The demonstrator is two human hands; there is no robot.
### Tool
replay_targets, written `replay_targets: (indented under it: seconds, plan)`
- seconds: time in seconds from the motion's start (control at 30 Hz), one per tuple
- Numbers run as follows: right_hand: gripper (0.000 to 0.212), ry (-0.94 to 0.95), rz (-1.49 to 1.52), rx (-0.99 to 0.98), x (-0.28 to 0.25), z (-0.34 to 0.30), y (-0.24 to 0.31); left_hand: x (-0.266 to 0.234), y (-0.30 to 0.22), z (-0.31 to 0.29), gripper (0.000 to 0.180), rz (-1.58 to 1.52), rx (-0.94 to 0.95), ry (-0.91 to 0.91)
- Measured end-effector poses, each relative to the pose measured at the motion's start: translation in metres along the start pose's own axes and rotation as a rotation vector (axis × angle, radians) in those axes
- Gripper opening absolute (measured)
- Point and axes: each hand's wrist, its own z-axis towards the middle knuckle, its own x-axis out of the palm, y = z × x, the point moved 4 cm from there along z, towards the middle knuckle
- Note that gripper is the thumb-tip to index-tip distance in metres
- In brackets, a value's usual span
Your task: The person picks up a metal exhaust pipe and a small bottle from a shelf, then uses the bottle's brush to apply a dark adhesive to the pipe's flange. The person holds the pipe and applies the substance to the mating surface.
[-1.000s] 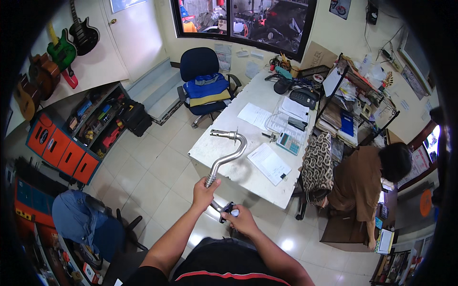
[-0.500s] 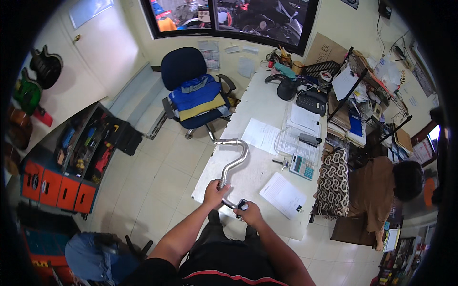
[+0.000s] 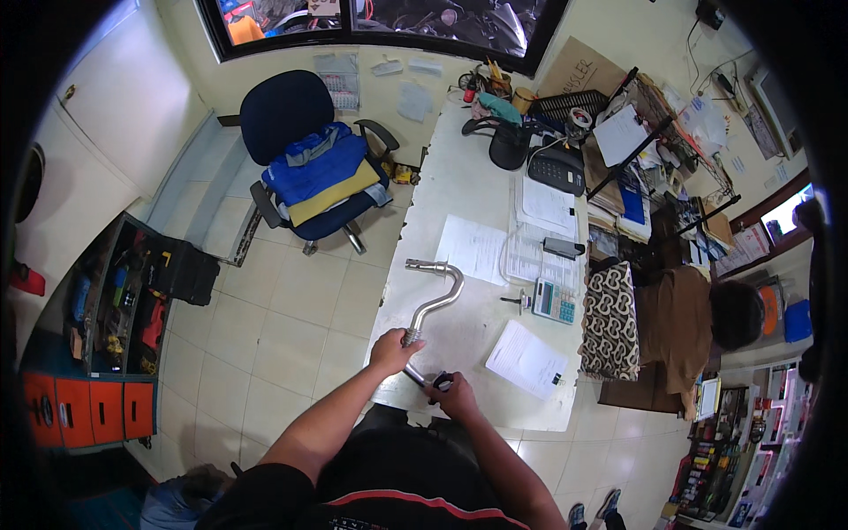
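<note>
A shiny bent metal pipe (image 3: 435, 305), curved like a hook at its far end and ribbed near the middle, extends over the near part of the white desk (image 3: 402, 305). My left hand (image 3: 394, 352) is closed around it by the ribbed section. At the pipe's near end, my right hand (image 3: 459, 399) is closed on a small round black object (image 3: 442, 382) with a pale face, which touches or sits beside the pipe. Its exact kind is unclear, and my fingers cover part of it.
Right of the pipe lie clipped papers (image 3: 527, 359), a calculator (image 3: 554, 301) and a small metal part (image 3: 523, 301). A desk phone (image 3: 556, 166) stands farther back. An office chair (image 3: 291, 124) is at the left. A person in brown (image 3: 676, 331) is beyond the desk's right side.
The view has shifted, so the chair and cabinet appear farther left. My body is closer to the desk, and the pipe's near end lies more over the desktop. Both hands keep their grip.
</note>
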Motion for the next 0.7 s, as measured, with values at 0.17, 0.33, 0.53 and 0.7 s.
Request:
replay_targets:
  seconds: [0.17,0.33,0.53,0.7]
  plan:
    - [0.072,-0.017,0.012,-0.014,0.001,-0.002,0.000,0.002,0.005,0.006,0.052,0.045,-0.008,0.021]
    - [0.066,-0.117,-0.110,-0.033,-0.014,-0.008,-0.016,0.000,0.001,0.005,0.054,0.062,-0.023,0.016]
    - [0.037,-0.279,0.053,-0.239,-0.061,-0.044,-0.033,-0.010,-0.022,-0.013,0.054,0.086,0.105,-0.265]
    - [0.038,-0.341,-0.077,-0.377,-0.107,-0.092,-0.010,0.006,-0.088,-0.077,0.060,-0.181,0.352,-0.058]
